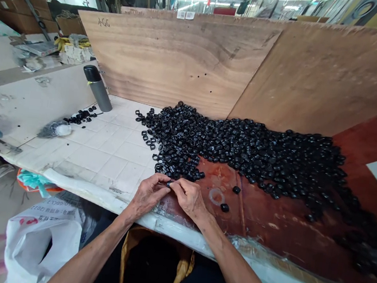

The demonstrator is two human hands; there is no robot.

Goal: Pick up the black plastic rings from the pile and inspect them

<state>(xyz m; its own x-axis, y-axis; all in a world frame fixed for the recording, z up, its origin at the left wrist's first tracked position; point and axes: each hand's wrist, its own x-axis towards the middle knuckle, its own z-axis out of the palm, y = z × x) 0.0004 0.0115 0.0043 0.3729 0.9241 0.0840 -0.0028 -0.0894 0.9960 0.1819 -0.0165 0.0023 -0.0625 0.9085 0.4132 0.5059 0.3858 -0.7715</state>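
At the bench's front edge my left hand (pixel 150 193) and my right hand (pixel 188 196) meet, fingertips almost touching. Pinched between them is a small black ring (pixel 169 184), mostly covered by the fingers. Just beyond my hands lies a big heap of black rings (pixel 216 138), spread from the middle of the bench to the right. Two loose black pieces, one nearer (pixel 224 207) and one farther (pixel 236 189), lie to the right of my right hand on the red-brown surface.
A grey flask (pixel 98 89) stands at the back left, near a few scattered black bits (pixel 81 115) and a clear plastic bag (pixel 53 129). Wooden boards (pixel 184 61) wall off the back. Below the edge sit an open yellow-rimmed sack (pixel 126 257) and a white sack (pixel 41 238).
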